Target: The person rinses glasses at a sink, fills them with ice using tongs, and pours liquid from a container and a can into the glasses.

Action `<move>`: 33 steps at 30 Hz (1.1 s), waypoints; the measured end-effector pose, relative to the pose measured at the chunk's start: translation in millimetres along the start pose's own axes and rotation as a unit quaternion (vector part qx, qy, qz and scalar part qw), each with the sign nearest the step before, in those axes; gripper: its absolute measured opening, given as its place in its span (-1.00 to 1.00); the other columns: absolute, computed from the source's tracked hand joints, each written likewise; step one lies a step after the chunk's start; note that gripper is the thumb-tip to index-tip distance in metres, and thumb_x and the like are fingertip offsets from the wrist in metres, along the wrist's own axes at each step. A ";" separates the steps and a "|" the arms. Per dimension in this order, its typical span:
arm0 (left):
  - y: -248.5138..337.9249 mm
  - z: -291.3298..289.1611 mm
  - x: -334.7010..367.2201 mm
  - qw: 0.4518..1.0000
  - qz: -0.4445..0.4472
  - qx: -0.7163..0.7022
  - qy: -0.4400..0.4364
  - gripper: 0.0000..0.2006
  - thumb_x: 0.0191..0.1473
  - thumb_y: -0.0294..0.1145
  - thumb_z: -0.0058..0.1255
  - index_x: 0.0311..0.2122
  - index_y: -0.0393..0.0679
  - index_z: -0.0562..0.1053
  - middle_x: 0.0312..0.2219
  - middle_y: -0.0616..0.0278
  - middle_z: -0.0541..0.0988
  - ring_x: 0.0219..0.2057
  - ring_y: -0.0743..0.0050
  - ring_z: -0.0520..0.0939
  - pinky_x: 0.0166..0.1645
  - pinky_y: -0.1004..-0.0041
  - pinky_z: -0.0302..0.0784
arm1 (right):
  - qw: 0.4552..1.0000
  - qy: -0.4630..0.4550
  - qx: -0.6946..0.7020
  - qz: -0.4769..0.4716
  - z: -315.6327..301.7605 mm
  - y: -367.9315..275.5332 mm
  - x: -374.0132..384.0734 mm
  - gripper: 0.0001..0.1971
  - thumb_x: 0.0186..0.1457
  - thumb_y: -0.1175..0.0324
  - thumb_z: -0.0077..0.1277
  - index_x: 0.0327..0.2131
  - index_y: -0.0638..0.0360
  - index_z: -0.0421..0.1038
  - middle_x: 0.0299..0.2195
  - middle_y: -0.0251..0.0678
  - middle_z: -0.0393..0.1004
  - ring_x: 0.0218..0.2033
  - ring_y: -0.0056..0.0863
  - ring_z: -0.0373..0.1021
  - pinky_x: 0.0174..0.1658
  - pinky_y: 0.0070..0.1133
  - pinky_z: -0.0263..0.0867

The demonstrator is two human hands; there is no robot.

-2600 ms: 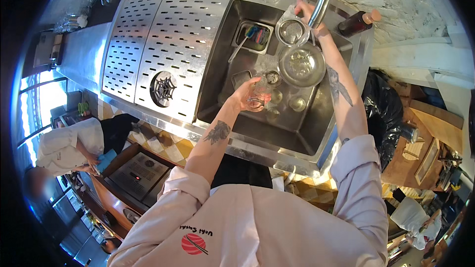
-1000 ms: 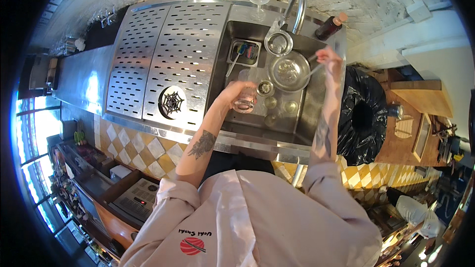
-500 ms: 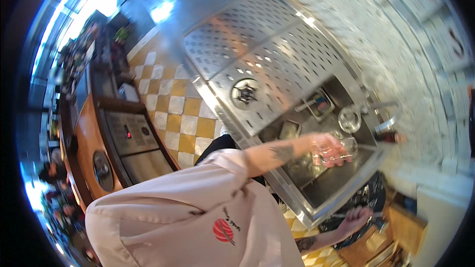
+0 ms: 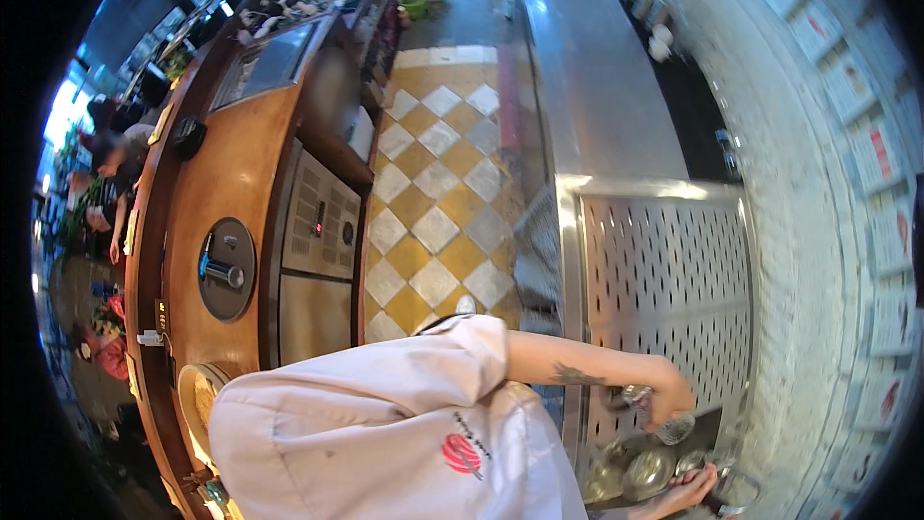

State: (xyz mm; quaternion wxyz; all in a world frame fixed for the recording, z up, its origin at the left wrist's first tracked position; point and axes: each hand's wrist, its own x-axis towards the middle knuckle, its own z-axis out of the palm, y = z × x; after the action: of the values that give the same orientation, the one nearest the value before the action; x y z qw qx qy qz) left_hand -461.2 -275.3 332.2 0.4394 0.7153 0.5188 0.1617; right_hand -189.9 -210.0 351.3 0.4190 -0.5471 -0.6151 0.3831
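Observation:
My left hand (image 4: 668, 395) is closed around a clear drinking glass (image 4: 678, 428) over the near end of the perforated metal drainboard, where the sink begins. Part of the glass shows on either side of the fingers, tilted. Lower down, my right hand (image 4: 689, 491) reaches over the sink beside the faucet (image 4: 739, 491). Its fingers are partly bent and blurred, so whether they grip anything is unclear. Round, shiny clear or metal vessels, one a bowl (image 4: 650, 474), sit in the sink just left of that hand.
The perforated drainboard (image 4: 664, 299) runs forward into a steel counter (image 4: 602, 67). White wall tiles (image 4: 876, 231) line the right. Across the checkered floor (image 4: 433, 228) stands a wooden counter (image 4: 250, 154) with a round dark tray (image 4: 231, 294). People (image 4: 115, 164) are beyond it.
My view has turned, putting the drainboard upright on the right. My left hand still holds the glass, now turned over the drainboard end. My right hand has moved from the black bag to the faucet.

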 end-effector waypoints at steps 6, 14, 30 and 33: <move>-158.3 -74.0 -282.3 0.968 -0.171 0.017 0.184 -0.26 -0.36 -0.26 0.49 0.05 -0.16 0.50 -0.15 -0.07 0.68 -0.05 -0.13 0.68 -0.01 0.05 0.57 | 0.961 -0.189 -0.024 -0.199 265.3 -40.2 -1.6 -0.71 0.43 0.24 0.02 0.05 0.22 0.52 -0.39 -0.42 0.48 -0.44 -0.68 0.31 -0.27 -0.61 0.32; -396.6 -130.4 -602.6 0.771 -0.080 -0.454 0.439 -0.33 -0.32 -0.39 0.45 0.01 -0.17 0.44 -0.31 0.06 0.69 -0.27 0.16 0.71 -0.20 0.26 0.61 | 0.846 -0.508 0.152 -0.045 591.0 -212.5 -71.3 -0.77 0.45 0.22 -0.02 -0.09 0.17 0.51 -0.52 -0.52 0.30 -0.58 -0.73 0.17 -0.58 -0.63 0.17; -515.8 -185.1 -930.2 0.487 -0.233 -0.182 0.822 -0.42 -0.31 -0.34 0.42 -0.05 -0.16 0.54 0.22 0.15 0.38 0.30 0.26 0.32 0.35 0.29 0.24 | 0.315 -0.875 0.054 -0.363 1220.2 -441.8 -546.0 -0.88 0.14 0.53 0.25 -0.24 0.33 0.63 -0.40 -0.27 0.63 -0.38 -0.59 0.48 -0.22 -0.63 0.38; -539.8 -191.7 -987.5 0.444 -0.267 -0.161 0.840 -0.35 -0.33 -0.32 0.44 0.00 -0.19 0.53 0.18 0.11 0.41 0.24 0.21 0.39 0.33 0.30 0.28 | 0.252 -0.892 0.077 -0.367 1270.6 -465.8 -625.5 -0.88 0.13 0.53 0.26 -0.23 0.32 0.64 -0.39 -0.26 0.64 -0.38 -0.58 0.49 -0.24 -0.62 0.39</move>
State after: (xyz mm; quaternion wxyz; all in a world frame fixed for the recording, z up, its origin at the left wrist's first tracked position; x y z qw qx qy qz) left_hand -1321.2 -1019.3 231.7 -0.0821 -0.0280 0.7645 0.6387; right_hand -1509.9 -898.5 272.7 -0.2607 0.4617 -0.7003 0.4779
